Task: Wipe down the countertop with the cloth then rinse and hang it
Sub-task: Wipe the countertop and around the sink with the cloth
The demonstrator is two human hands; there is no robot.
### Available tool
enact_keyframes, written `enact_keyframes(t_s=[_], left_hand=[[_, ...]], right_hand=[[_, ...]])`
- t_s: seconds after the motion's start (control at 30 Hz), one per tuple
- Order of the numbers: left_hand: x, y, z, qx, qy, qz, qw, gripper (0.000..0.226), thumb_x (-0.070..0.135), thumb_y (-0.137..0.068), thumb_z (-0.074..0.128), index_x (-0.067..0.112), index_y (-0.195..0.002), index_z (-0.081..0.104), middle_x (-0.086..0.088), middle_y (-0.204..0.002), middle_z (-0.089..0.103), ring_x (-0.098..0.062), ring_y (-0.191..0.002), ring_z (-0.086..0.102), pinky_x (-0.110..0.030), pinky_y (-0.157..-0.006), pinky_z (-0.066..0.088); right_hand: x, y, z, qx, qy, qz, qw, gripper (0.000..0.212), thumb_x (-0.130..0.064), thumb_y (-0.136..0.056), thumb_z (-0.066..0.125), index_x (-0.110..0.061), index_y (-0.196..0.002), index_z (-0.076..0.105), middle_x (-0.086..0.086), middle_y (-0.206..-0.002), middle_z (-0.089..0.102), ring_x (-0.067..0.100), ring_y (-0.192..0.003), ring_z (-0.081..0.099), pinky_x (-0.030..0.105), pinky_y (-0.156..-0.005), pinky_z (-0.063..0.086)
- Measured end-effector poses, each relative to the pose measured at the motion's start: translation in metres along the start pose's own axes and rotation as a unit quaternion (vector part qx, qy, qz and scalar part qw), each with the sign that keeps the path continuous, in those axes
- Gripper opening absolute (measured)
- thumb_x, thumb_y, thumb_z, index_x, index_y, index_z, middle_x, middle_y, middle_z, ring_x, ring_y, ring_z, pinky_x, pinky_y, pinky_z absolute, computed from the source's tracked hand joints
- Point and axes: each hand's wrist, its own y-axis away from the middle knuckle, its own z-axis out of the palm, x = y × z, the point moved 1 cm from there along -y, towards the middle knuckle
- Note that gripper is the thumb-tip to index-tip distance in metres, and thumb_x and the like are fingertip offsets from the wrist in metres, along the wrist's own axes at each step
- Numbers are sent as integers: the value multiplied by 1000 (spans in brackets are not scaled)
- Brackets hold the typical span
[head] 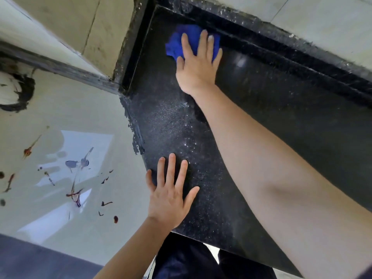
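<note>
Counter point(261, 121): black speckled stone, fills the middle and right of the view. Fine pale specks catch the light in a band from the near edge toward the far corner. A raised black ledge point(281, 55) runs along its far side, and a second one meets it on the left to form an inside corner. Pale tiled wall point(322, 23) above the ledge, with white flecks along the joint.

Floor point(60, 117): pale and glossy, left of the counter, with window light reflected on it. Dark ring-shaped mark point(18, 91) at far left. Scattered red-brown and bluish stains point(76, 196) lower down.

Trousers point(181, 262): dark, at the bottom edge, below the counter's near edge.

Right forearm: bare, reaches diagonally from lower right across the counter to the far corner.

Right hand point(198, 65): palm down, fingers straight and slightly spread, pressed flat on top of the cloth. No curl round the fabric.

Left hand point(169, 196): palm down, fingers straight and fanned wide, resting flat on the counter near its front left edge. Holds nothing. Well apart from the right hand.

Cloth point(177, 43): blue, bunched, lying on the counter in the far corner. Its far side is just beside the back ledge. The right hand's fingers cover part of it, and the rest sticks out to the left of the hand.
</note>
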Motion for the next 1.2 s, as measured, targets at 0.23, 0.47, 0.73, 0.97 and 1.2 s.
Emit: enact_keyframes(t_s=[0.23, 0.47, 0.73, 0.97, 1.2], left_hand=[[-1, 0, -3, -11, 7, 4, 1000, 74, 67, -96, 31, 22, -155, 27, -13, -162, 19, -38, -147, 20, -65, -112, 23], [-1, -2, -3, -24, 2, 1, 1000, 75, 69, -96, 31, 23, -155, 28, -12, -163, 16, -37, -147, 18, -64, -112, 20], [0, -1, 0, -13, 2, 1, 1000, 76, 68, -96, 29, 21, -155, 25, -13, -163, 16, -39, -147, 17, -65, -113, 20], [0, 0, 1, -6, -13, 3, 1000, 77, 68, -95, 28, 19, -154, 25, -15, -163, 16, -40, -146, 18, -65, -111, 21], [0, -1, 4, 2, -12, 4, 1000, 77, 67, -94, 28, 18, -154, 26, -15, -163, 15, -41, -146, 16, -66, -111, 21]], right_hand=[[20, 72, 26, -56, 44, -313, 947, 52, -48, -104, 28, -38, -155, 26, 8, -167, 8, 27, -154, 4, 50, -124, 2], [80, 7, -22, -40, 5, -26, 999, 53, -47, -105, 26, -41, -157, 15, 9, -167, -5, 27, -154, -7, 51, -123, -1], [86, 68, -3, -15, 98, -170, 980, 52, -46, -106, 26, -34, -157, 22, 14, -165, 14, 32, -152, 11, 55, -123, 0], [152, 34, -39, -4, 70, 47, 996, 54, -49, -105, 23, -38, -157, 14, 12, -165, 11, 31, -151, 11, 52, -120, 14], [293, 109, -56, -9, 2, 307, 952, 56, -50, -105, 22, -40, -157, 8, 11, -166, 4, 30, -153, 4, 52, -121, 13]])
